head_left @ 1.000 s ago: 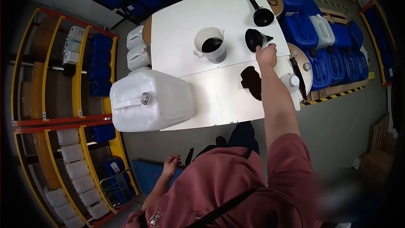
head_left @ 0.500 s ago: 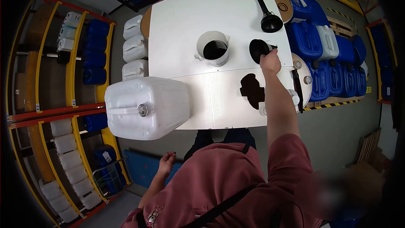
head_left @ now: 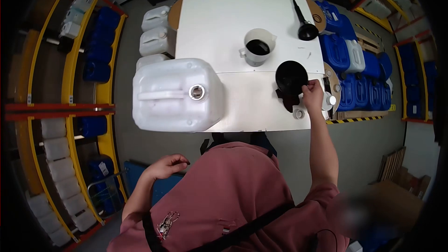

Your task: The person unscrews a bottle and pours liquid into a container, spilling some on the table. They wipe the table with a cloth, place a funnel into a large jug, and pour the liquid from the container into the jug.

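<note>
My right hand grips a black funnel by its edge, with the wide mouth turned up toward me. Beneath it, a dark brown patch on the white table is partly hidden. Beside this lies a small white cap. Down by my body, my left hand has loosely bent fingers and holds nothing. A large white jerrycan stands at the table's left corner, its round neck facing up. A white measuring jug contains dark liquid.
A second black funnel with a long spout lies at the table's far right. White containers line its left side. Blue canisters stand on the right, and a white bottle stands near my right wrist. Shelving is at left.
My right hand has brought the funnel nearer to me and turned its mouth upward, over the dark patch. My left hand has risen slightly. The whole view has shifted.
</note>
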### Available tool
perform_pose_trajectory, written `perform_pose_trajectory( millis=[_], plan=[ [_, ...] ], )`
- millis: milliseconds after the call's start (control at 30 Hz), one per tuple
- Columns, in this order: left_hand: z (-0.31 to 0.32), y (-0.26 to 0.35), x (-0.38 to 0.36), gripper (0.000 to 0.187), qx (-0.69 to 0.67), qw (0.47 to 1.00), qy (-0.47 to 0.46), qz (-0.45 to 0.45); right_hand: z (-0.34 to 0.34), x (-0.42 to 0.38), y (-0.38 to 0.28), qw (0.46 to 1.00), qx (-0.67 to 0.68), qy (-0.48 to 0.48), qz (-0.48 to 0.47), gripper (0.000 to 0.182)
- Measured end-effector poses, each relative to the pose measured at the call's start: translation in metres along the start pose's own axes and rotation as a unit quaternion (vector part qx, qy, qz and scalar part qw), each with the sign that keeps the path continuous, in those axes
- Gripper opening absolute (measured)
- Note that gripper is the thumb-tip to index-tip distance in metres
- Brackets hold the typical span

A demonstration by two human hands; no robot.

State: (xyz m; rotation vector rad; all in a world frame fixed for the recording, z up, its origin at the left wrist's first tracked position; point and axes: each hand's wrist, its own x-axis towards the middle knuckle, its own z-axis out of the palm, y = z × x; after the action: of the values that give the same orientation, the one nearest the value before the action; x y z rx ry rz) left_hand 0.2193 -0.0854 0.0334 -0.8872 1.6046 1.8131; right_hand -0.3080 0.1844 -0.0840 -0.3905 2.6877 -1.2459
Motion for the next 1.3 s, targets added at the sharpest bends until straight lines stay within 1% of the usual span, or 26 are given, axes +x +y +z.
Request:
perform_pose_trajectory(
  millis=[33,67,100,133,167,233,300,367,400,533,600,633,667,733,767,833,867,933,967,1033,1133,1167,1200,1233,1267,1300],
  plan=[
    [-0.002,0.021,-0.011,0.028,0.035,0.999,0.009,0.035,-0.009,-0.002,-0.017,0.998,0.044,-0.03,0.024,0.022],
    [-0.002,0.043,-0.023,0.027,0.072,0.995,0.019,0.065,-0.012,-0.003,-0.029,0.995,0.091,-0.043,0.024,0.019],
    [-0.001,0.07,-0.036,0.021,0.068,0.993,0.044,0.088,-0.023,-0.013,-0.068,0.989,0.135,-0.057,0.03,0.018],
    [-0.004,0.076,-0.04,0.018,0.068,0.984,0.092,0.138,-0.026,-0.011,-0.079,0.988,0.139,-0.074,0.006,0.016],
    [-0.008,0.081,-0.041,0.015,0.072,0.97,0.137,0.189,-0.033,-0.015,-0.108,0.984,0.149,-0.098,-0.006,0.015],
    [-0.013,0.092,-0.033,0.01,0.023,0.929,0.237,0.285,-0.048,-0.023,-0.158,0.973,0.179,-0.146,-0.03,0.013],
    [-0.015,0.115,-0.026,0.009,0.043,0.884,0.317,0.34,-0.055,-0.024,-0.194,0.956,0.221,-0.188,-0.049,0.012],
    [-0.023,0.127,-0.017,0.01,0.053,0.857,0.341,0.383,-0.058,-0.028,-0.232,0.943,0.239,-0.223,-0.062,0.01],
    [-0.027,0.131,-0.007,0.01,0.046,0.843,0.327,0.424,-0.059,-0.03,-0.249,0.938,0.243,-0.239,-0.064,0.01],
    [-0.033,0.153,0.009,0.016,-0.027,0.852,0.303,0.426,-0.053,-0.033,-0.298,0.929,0.223,-0.288,-0.072,0.012],
    [-0.034,0.166,0.01,0.02,0.053,0.827,0.339,0.445,-0.05,-0.036,-0.315,0.926,0.214,-0.298,-0.091,0.013],
    [-0.035,0.172,0.008,0.025,0.062,0.832,0.34,0.434,-0.048,-0.038,-0.322,0.923,0.206,-0.307,-0.104,0.013],
    [-0.036,0.176,0.008,0.025,0.06,0.832,0.341,0.433,-0.047,-0.042,-0.329,0.923,0.205,-0.308,-0.104,0.013],
    [-0.037,0.183,0.009,0.039,0.097,0.804,0.346,0.473,-0.044,-0.049,-0.343,0.926,0.177,-0.307,-0.128,0.013],
    [-0.035,0.187,0.009,0.039,0.097,0.805,0.345,0.473,-0.041,-0.051,-0.346,0.927,0.176,-0.306,-0.128,0.013],
    [-0.034,0.193,0.008,0.068,0.104,0.789,0.342,0.5,-0.034,-0.052,-0.353,0.926,0.151,-0.316,-0.144,0.013],
    [-0.035,0.194,0.009,0.068,0.105,0.789,0.341,0.501,-0.031,-0.054,-0.356,0.926,0.151,-0.314,-0.143,0.013],
    [-0.038,0.195,0.012,0.095,0.14,0.78,0.339,0.507,-0.023,-0.057,-0.359,0.916,0.145,-0.34,-0.157,0.012],
    [-0.04,0.194,0.014,0.095,0.141,0.78,0.338,0.507,-0.018,-0.057,-0.359,0.914,0.146,-0.345,-0.159,0.01],
    [-0.042,0.194,0.016,0.107,0.124,0.796,0.327,0.494,-0.011,-0.058,-0.361,0.916,0.125,-0.348,-0.157,0.01],
    [-0.035,0.192,0.019,0.103,0.138,0.789,0.355,0.483,-0.004,-0.063,-0.363,0.913,0.108,-0.361,-0.153,0.009],
    [-0.032,0.189,0.023,0.103,0.138,0.789,0.354,0.482,-0.002,-0.065,-0.363,0.916,0.093,-0.361,-0.151,0.012],
    [-0.03,0.183,0.029,0.1,0.123,0.791,0.38,0.464,0.0,-0.068,-0.365,0.917,0.078,-0.36,-0.151,0.015],
    [-0.027,0.178,0.034,0.097,0.108,0.792,0.404,0.445,-0.002,-0.076,-0.368,0.918,0.074,-0.359,-0.152,0.031],
    [-0.022,0.174,0.036,0.097,0.109,0.792,0.404,0.444,-0.004,-0.083,-0.369,0.918,0.075,-0.36,-0.15,0.031],
    [-0.015,0.17,0.038,0.087,0.097,0.779,0.443,0.433,-0.006,-0.088,-0.369,0.919,0.064,-0.353,-0.163,0.04]
  ],
)
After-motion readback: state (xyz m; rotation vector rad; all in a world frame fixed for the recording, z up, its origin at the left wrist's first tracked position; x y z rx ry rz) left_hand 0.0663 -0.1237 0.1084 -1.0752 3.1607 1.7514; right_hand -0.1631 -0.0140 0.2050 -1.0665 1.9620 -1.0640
